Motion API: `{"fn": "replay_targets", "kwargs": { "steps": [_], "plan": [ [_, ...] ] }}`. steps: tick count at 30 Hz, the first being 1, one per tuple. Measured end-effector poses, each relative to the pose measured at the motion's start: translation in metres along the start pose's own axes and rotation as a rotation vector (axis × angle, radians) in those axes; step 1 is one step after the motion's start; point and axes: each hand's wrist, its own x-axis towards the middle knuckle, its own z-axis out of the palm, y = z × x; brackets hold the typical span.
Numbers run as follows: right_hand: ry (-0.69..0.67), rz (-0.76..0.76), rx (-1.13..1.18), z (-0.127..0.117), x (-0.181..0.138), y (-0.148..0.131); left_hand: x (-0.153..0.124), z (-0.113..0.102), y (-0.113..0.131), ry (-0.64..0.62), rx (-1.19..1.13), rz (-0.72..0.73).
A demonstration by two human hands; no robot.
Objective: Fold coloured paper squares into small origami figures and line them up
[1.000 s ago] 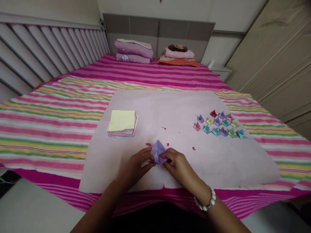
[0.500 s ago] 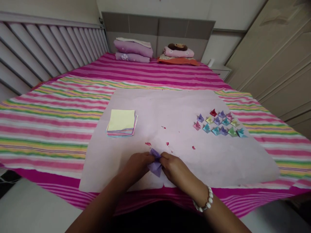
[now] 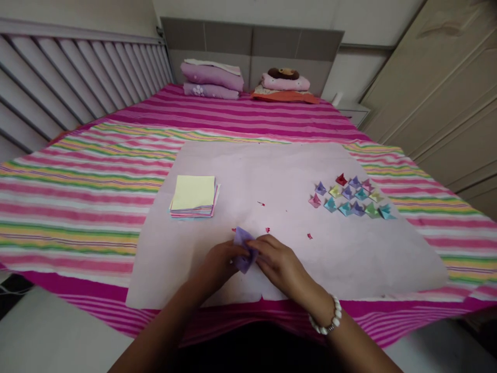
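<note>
A piece of folded purple origami paper (image 3: pixel 244 263) is held between my two hands, above the near part of a large pale sheet (image 3: pixel 310 269). My left hand (image 3: pixel 218 265) pinches its left side, the thumb lying over the paper. From the right, my right hand (image 3: pixel 281 261) has its fingers closed on the paper's right edge; a white bead bracelet (image 3: pixel 330 324) circles that wrist. Just beyond the paper lie small red scraps (image 3: pixel 267 230). How the folds run under my fingers is partly hidden.
On the sheet's left rests a stack of square coloured paper (image 3: pixel 194 192), pale yellow on top. Several small folded paper pieces (image 3: pixel 348 193) sit in rows at the right. The sheet covers a striped bed (image 3: pixel 85 191); folded bedding (image 3: pixel 213 80) lies at the headboard.
The purple paper has turned and risen slightly, moving a little left and away from me. My right fingers have shifted over its upper right side, and my left thumb now lies across it.
</note>
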Motion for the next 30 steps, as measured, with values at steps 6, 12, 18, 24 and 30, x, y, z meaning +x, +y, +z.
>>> {"fn": "replay_targets", "kwargs": {
  "steps": [6,12,18,24,30],
  "plan": [
    [0.186,0.273,0.374,0.014,-0.009,0.019,-0.004,0.003,-0.001,0.176,-0.288,-0.067],
    [0.138,0.382,0.582,0.026,-0.010,0.011,-0.006,0.001,0.009,0.099,-0.344,-0.044],
    [0.151,0.380,0.511,0.022,-0.007,0.005,-0.007,0.000,0.013,0.110,-0.239,0.030],
    [0.162,0.421,0.607,0.026,-0.007,0.009,-0.004,0.000,0.021,0.163,-0.134,0.018],
    [0.134,0.366,0.924,0.021,-0.008,0.013,-0.003,-0.003,0.021,0.156,-0.113,0.064]
  ]
}}
